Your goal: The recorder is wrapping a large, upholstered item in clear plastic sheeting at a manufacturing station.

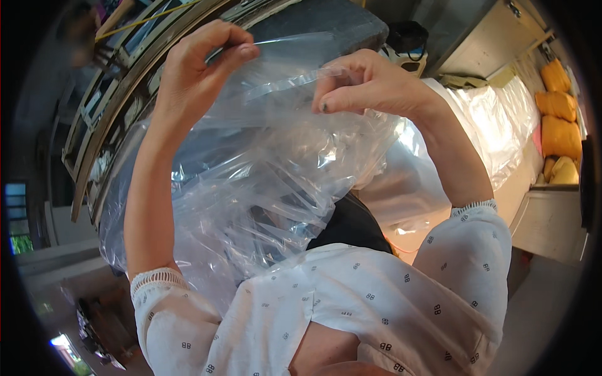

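A large clear plastic bag [263, 163] hangs crumpled in front of me, between my raised arms. My left hand [200, 62] pinches its top edge at the upper left, thumb against fingers. Level with it on the right, my right hand [367, 81] grips the same edge, fingers curled on the film. The edge runs taut between the two hands. The bag's lower part drapes down against my white patterned top [376, 301].
A dark slab-like surface [326, 22] lies behind the bag at the top. Curved metal rails [119, 81] run along the left. Clear plastic sheeting [495, 119] covers a surface on the right, with yellow filled sacks [558, 106] beyond it.
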Demonstrator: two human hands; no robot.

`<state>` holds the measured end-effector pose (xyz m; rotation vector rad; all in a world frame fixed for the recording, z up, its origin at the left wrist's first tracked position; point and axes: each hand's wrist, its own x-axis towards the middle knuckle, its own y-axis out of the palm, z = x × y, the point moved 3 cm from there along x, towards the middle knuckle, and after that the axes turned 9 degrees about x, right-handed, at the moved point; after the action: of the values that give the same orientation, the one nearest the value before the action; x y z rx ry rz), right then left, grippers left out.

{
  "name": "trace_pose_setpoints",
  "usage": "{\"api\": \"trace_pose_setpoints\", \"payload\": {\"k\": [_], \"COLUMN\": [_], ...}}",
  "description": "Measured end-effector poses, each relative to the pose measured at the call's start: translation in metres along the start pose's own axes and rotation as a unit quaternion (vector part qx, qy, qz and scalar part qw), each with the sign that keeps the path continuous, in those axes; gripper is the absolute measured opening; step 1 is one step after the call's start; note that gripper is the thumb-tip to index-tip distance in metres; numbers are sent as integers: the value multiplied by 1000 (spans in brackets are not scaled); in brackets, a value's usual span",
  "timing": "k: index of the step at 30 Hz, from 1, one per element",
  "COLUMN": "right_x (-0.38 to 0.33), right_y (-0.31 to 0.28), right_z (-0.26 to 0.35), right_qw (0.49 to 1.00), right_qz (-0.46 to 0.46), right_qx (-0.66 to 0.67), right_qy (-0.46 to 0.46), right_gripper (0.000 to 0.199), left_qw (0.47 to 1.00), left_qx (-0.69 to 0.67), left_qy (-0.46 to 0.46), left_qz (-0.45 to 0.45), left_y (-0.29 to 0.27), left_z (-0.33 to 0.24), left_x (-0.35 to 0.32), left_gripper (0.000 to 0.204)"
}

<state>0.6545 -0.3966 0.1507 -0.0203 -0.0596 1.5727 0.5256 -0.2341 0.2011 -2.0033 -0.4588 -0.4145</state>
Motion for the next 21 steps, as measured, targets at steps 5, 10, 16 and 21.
{"api": "trace_pose_setpoints", "payload": {"k": [5,10,16,21], "right_x": [-15,-58,-58,-46], "right_y": [4,6,17,53], "right_z": [-27,-89,-122,-122], "right_qw": [990,968,961,961], "right_qz": [-98,-161,-134,-98], "right_qx": [-52,-54,-127,-41], "right_qy": [84,185,205,257], "right_gripper": [14,13,31,59], "left_qw": [979,901,618,557], "left_qx": [193,313,451,46], "left_qy": [63,-202,-472,-778], "left_qz": [-23,-222,-438,-286], "left_y": [-8,-108,-179,-104], "left_z": [9,50,40,86], "left_x": [-44,-221,-457,-599], "left_gripper": [18,26,27,53]}}
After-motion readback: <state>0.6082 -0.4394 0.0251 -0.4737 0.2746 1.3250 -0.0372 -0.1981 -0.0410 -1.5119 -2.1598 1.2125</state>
